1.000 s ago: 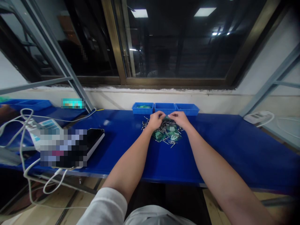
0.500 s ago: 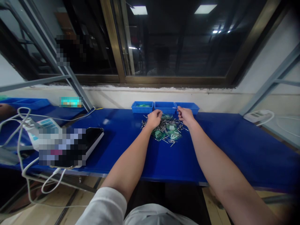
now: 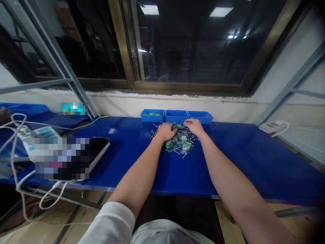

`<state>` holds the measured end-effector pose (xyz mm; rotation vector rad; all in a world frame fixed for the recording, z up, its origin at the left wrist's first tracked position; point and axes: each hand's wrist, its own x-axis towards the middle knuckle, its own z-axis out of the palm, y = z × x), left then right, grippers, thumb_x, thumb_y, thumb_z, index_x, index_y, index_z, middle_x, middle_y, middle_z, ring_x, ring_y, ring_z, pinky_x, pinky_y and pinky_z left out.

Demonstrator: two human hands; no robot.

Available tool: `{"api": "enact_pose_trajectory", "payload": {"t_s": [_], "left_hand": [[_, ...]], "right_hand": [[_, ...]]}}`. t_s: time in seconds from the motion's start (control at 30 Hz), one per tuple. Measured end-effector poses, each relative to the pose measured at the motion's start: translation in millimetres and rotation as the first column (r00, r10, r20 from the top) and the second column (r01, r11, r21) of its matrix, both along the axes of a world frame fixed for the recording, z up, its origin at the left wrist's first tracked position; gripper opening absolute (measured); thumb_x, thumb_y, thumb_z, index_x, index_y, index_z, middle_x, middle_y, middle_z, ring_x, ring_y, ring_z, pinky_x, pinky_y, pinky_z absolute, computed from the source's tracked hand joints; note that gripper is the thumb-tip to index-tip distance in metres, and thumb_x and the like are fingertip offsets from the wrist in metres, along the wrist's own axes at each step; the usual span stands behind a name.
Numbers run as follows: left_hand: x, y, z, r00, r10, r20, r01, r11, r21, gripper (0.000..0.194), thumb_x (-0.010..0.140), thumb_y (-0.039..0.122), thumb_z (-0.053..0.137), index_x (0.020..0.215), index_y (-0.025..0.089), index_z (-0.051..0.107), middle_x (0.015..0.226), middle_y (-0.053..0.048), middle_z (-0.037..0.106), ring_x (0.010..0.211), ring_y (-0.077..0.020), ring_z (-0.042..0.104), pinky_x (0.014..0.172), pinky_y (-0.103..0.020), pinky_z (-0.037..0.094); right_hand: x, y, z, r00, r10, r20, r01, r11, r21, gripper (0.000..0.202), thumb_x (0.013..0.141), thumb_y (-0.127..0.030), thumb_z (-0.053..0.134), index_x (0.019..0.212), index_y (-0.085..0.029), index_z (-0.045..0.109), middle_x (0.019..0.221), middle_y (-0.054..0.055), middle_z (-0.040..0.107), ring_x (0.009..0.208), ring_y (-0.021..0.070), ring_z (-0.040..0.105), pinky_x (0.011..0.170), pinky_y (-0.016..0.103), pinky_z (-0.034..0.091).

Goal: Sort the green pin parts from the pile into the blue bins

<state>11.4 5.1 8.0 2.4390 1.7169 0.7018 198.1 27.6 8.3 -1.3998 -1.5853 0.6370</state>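
Table (image 3: 132, 145) bears the heap (image 3: 180, 139) just before blue bins (image 3: 177, 117); left hand (image 3: 166, 131) spreads loosely on it, seemingly gripping nothing; right hand (image 3: 195, 126) bends at its far right, hold untellable. Packets (image 3: 170, 146), probably light, limp and slick, want pinching by an edge and look greenish; loose pins (image 3: 184, 155), likely stiff, look slim, silvery.

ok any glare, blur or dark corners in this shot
Head view: lights reflect in the dark window; a pale glare spot marks the blue table. Head view: the metal-and-green pile looks soft in fine detail. Head view: both right-hand corners fall dark.
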Motion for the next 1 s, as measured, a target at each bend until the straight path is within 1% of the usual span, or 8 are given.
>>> {"api": "enact_pose_trajectory", "payload": {"t_s": [0.1, 0.17, 0.23, 0.37, 0.53, 0.63, 0.83, 1.0], "left_hand": [[-0.1, -1.3, -1.8, 0.997, -0.023, -0.073, 0.019, 0.999, -0.046, 0.051, 0.081, 0.053, 0.043, 0.115, 0.018, 0.058, 0.129, -0.014, 0.051, 0.120, -0.0318, 0.044, 0.098, -0.047, 0.031], [-0.2, -1.3, -2.3, 0.995, -0.035, -0.093, 0.030, 0.998, -0.061, 0.051, 0.082, 0.052, 0.041, 0.115, 0.018, 0.059, 0.132, -0.014, 0.049, 0.122, -0.0321, 0.041, 0.099, -0.047, 0.030], [-0.3, -0.9, -2.1, 0.994, -0.045, -0.098, 0.039, 0.997, -0.066, 0.048, 0.083, 0.051, 0.040, 0.113, 0.020, 0.061, 0.129, -0.011, 0.052, 0.122, -0.0305, 0.042, 0.100, -0.046, 0.031], [-0.1, -1.1, -0.1, 0.993, -0.043, -0.113, 0.035, 0.997, -0.069, 0.042, 0.084, 0.049, 0.040, 0.108, 0.025, 0.064, 0.120, -0.006, 0.060, 0.116, -0.0279, 0.047, 0.098, -0.041, 0.034], [0.1, -2.7, 2.3, 0.994, -0.029, -0.110, 0.023, 0.998, -0.056, 0.038, 0.083, 0.046, 0.042, 0.104, 0.026, 0.067, 0.107, -0.007, 0.066, 0.104, -0.0274, 0.055, 0.092, -0.040, 0.039], [0.1, -3.4, 2.8, 0.996, -0.015, -0.092, 0.010, 0.998, -0.059, 0.037, 0.082, 0.046, 0.043, 0.104, 0.028, 0.067, 0.103, -0.006, 0.067, 0.099, -0.0261, 0.057, 0.090, -0.038, 0.040], [0.1, -3.6, 3.6, 0.990, -0.010, -0.138, 0.003, 0.999, -0.053, 0.036, 0.082, 0.045, 0.042, 0.103, 0.029, 0.067, 0.103, -0.004, 0.067, 0.099, -0.0251, 0.058, 0.088, -0.037, 0.041], [0.1, -3.8, 4.2, 0.991, -0.005, -0.132, -0.004, 0.998, -0.066, 0.036, 0.081, 0.043, 0.043, 0.104, 0.029, 0.066, 0.103, -0.004, 0.068, 0.098, -0.0255, 0.059, 0.087, -0.038, 0.041]], "right_hand": [[-9.1, -3.5, -5.2, 0.938, 0.013, 0.347, -0.038, 0.997, 0.066, 0.031, 0.069, -0.034, 0.064, 0.095, -0.017, 0.068, 0.096, 0.010, 0.068, 0.094, 0.0249, 0.059, 0.085, 0.036, 0.044], [-14.2, -4.9, -9.8, 0.868, 0.011, 0.496, -0.051, 0.996, 0.067, 0.039, 0.067, -0.038, 0.065, 0.101, -0.019, 0.067, 0.106, 0.012, 0.064, 0.103, 0.0300, 0.053, 0.088, 0.040, 0.041], [-17.6, -5.0, -14.1, 0.823, 0.002, 0.568, -0.042, 0.997, 0.058, 0.043, 0.067, -0.042, 0.065, 0.105, -0.022, 0.066, 0.113, 0.011, 0.061, 0.106, 0.0317, 0.051, 0.088, 0.041, 0.040], [-19.6, -3.8, -17.6, 0.802, 0.030, 0.597, -0.095, 0.992, 0.077, 0.036, 0.074, -0.037, 0.059, 0.106, -0.022, 0.066, 0.110, 0.011, 0.062, 0.101, 0.0268, 0.054, 0.087, 0.036, 0.040], [-20.9, -5.1, -14.4, 0.819, 0.072, 0.570, -0.157, 0.982, 0.103, 0.036, 0.073, -0.030, 0.060, 0.106, -0.019, 0.065, 0.102, 0.010, 0.064, 0.092, 0.0222, 0.058, 0.082, 0.029, 0.042], [-22.7, -7.0, -13.5, 0.818, 0.052, 0.573, -0.141, 0.984, 0.112, 0.037, 0.073, -0.031, 0.061, 0.107, -0.017, 0.064, 0.100, 0.011, 0.064, 0.094, 0.0234, 0.057, 0.085, 0.031, 0.041], [-26.1, -11.3, -10.3, 0.817, 0.070, 0.572, -0.142, 0.986, 0.082, 0.024, 0.072, -0.029, 0.060, 0.092, -0.020, 0.067, 0.103, 0.009, 0.063, 0.102, 0.0242, 0.053, 0.090, 0.035, 0.038], [-28.0, -14.7, -8.1, 0.834, 0.099, 0.543, -0.147, 0.988, 0.045, 0.033, 0.073, -0.026, 0.058, 0.105, -0.021, 0.059, 0.103, 0.008, 0.065, 0.100, 0.0228, 0.056, 0.085, 0.034, 0.042]]}}
